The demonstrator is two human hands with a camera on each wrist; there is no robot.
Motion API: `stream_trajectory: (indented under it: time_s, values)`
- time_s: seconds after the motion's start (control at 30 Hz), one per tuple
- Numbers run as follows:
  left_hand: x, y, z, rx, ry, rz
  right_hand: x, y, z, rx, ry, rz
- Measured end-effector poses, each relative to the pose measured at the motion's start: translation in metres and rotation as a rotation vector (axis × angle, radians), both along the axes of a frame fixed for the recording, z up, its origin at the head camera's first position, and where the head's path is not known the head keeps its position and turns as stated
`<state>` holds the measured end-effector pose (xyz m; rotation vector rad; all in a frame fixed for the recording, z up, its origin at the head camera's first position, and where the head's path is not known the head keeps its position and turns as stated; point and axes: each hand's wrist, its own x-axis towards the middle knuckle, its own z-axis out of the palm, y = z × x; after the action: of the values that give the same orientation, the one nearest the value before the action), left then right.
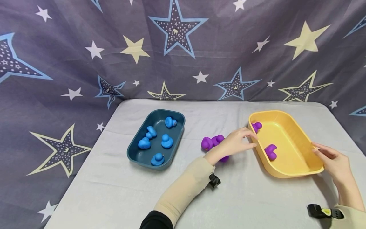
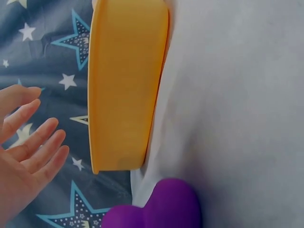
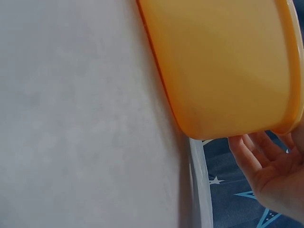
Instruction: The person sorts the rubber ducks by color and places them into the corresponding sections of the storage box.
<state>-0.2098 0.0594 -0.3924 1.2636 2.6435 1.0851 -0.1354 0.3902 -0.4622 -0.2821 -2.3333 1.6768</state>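
Note:
My left hand (image 1: pixel 237 140) hovers beside the left rim of a yellow tray (image 1: pixel 288 127), its fingers loosely bent and nothing between them. In the left wrist view, the hand (image 2: pixel 28 152) has its fingers spread apart, away from the tray's side. At the tray's right edge my right hand (image 1: pixel 333 159) grips the rim between thumb and fingers. Two purple rubber ducks lie inside: one (image 1: pixel 256 126) by the left wall, another (image 1: pixel 270 152) on the bottom. More purple ducks (image 1: pixel 207 144) sit on the table, partly hidden behind my left forearm.
A dark teal tray (image 1: pixel 132 152) stands at the left with several blue rubber ducks (image 1: pixel 167 141) in it. White cloth covers the table (image 1: pixel 120 194). A star-patterned curtain (image 1: pixel 206 44) hangs behind the table's back edge.

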Motion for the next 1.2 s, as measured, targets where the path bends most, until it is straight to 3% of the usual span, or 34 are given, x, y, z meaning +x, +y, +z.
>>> stream_trajectory:
  time_s: [0.17, 0.33, 0.43, 0.6, 0.83, 0.9, 1.03, 1.2]
  values:
    - [0.002, -0.011, 0.001, -0.014, -0.028, -0.015, 0.004, -0.009, 0.013, -0.042, -0.014, 0.012]
    - [0.004, -0.023, 0.004, -0.048, -0.057, -0.012, 0.005, -0.010, 0.014, -0.015, -0.034, -0.007]
    - [0.004, -0.029, 0.005, -0.062, -0.057, -0.012, 0.003, -0.009, 0.010, 0.021, -0.054, -0.045]
    - [0.006, -0.039, 0.003, -0.093, -0.038, 0.000, 0.000, -0.004, 0.005, 0.013, -0.049, -0.028]
    - [0.008, -0.049, 0.000, -0.089, -0.053, 0.001, -0.010, 0.018, -0.024, 0.078, -0.055, -0.051]
    - [0.008, -0.051, -0.001, -0.082, -0.053, -0.007, -0.008, 0.014, -0.019, 0.069, -0.053, -0.046]
    - [0.009, -0.056, -0.002, -0.087, -0.048, -0.017, 0.002, -0.004, 0.006, 0.003, -0.041, -0.016]
    - [0.010, -0.062, -0.005, -0.099, -0.042, -0.018, 0.007, -0.014, 0.019, -0.025, -0.042, -0.001]
